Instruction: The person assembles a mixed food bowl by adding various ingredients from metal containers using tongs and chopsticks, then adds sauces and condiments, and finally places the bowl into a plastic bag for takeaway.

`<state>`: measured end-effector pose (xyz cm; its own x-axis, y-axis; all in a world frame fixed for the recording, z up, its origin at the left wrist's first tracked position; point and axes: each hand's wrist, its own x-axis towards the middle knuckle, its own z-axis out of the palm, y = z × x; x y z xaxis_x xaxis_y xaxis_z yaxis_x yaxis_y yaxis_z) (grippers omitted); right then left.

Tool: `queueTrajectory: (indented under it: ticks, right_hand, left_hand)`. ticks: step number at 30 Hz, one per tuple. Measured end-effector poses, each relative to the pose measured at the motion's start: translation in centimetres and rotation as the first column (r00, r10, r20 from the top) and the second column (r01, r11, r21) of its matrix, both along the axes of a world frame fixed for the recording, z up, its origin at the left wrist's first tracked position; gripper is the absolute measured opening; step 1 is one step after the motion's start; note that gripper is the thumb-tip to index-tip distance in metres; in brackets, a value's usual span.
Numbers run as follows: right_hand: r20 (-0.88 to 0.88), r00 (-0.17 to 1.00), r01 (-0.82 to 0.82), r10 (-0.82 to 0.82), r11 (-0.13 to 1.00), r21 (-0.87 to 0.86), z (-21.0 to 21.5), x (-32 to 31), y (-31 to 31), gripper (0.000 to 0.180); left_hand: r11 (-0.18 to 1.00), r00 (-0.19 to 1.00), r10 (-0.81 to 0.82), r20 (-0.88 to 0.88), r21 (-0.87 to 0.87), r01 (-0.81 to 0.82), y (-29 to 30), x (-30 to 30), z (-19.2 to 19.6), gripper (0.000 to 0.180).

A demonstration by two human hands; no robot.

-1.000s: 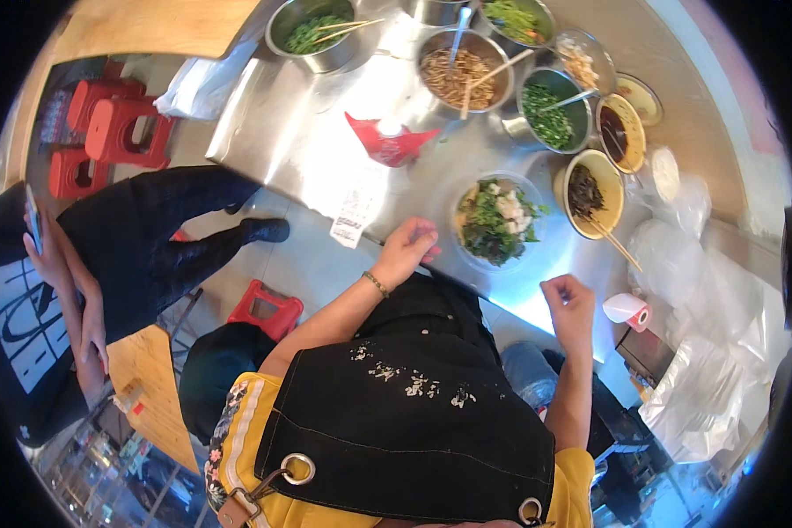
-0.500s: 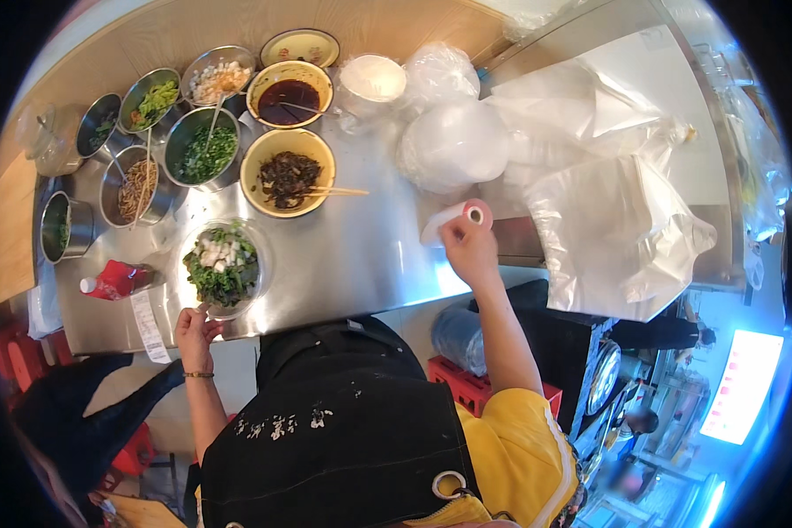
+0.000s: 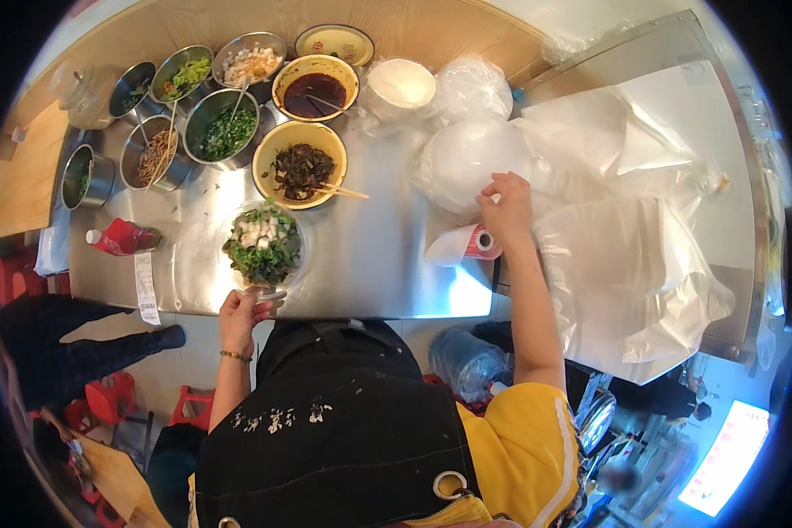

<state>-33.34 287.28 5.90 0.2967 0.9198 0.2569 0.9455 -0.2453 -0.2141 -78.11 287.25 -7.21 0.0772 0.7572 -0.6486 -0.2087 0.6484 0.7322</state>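
My left hand point(image 3: 245, 319) pinches the near rim of a clear plastic bowl point(image 3: 300, 255) at the table's front edge. Dark leafy greens point(image 3: 260, 253) fill the bowl, with pale cubes heaped on top. My right hand point(image 3: 509, 211) is raised beside a stack of round translucent lids or bowls point(image 3: 471, 163) wrapped in plastic. Its fingers are bent, with a gap between thumb and fingertips, and nothing shows in them. Just below it lies a red and white roll of thin film point(image 3: 466, 245).
Steel pots of chopped vegetables point(image 3: 223, 132) crowd the back left. Two cream bowls hold dark sauce point(image 3: 315, 92) and a dark chopped topping with chopsticks point(image 3: 302, 167). A red-labelled bottle point(image 3: 125, 238) lies by a paper slip point(image 3: 146, 286). Clear plastic bags point(image 3: 616, 264) cover the right side.
My right hand has left the film roll and risen toward the wrapped stack. The left hand still grips the bowl, which sits farther right in the picture as the view shifted.
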Motion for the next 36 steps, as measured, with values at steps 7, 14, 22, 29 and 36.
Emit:
queueTrajectory:
  ticks: [7,14,22,29,36]
  right_hand:
    - [-0.087,0.995,-0.038,0.039,0.999,0.009,2.5,0.3,0.9,0.009]
    - [-0.201,0.979,0.015,0.029,0.977,0.211,6.2,-1.5,1.6,0.009]
    - [-0.327,0.732,-0.584,0.598,0.798,0.153,8.5,-18.8,-1.9,0.021]
    - [-0.3,0.565,-0.78,0.768,0.616,0.108,-0.2,-27.4,-0.5,0.014]
    - [-0.24,0.597,-0.77,0.766,0.63,0.095,-6.6,-28.5,0.4,0.018]
  left_hand:
    - [0.996,0.996,-0.082,0.02,-0.034,0.083,0.5,0.3,0.6,0.004]
    - [0.989,0.989,-0.135,0.053,-0.052,0.137,1.0,-0.2,1.4,0.008]
    - [0.996,0.987,-0.052,0.15,-0.059,0.061,1.2,-2.7,1.4,0.011]
    - [0.999,0.964,0.01,0.267,-0.04,0.0,2.3,-4.0,0.8,0.024]
    - [0.992,0.995,-0.024,0.102,0.123,0.011,4.6,-2.2,0.9,0.024]
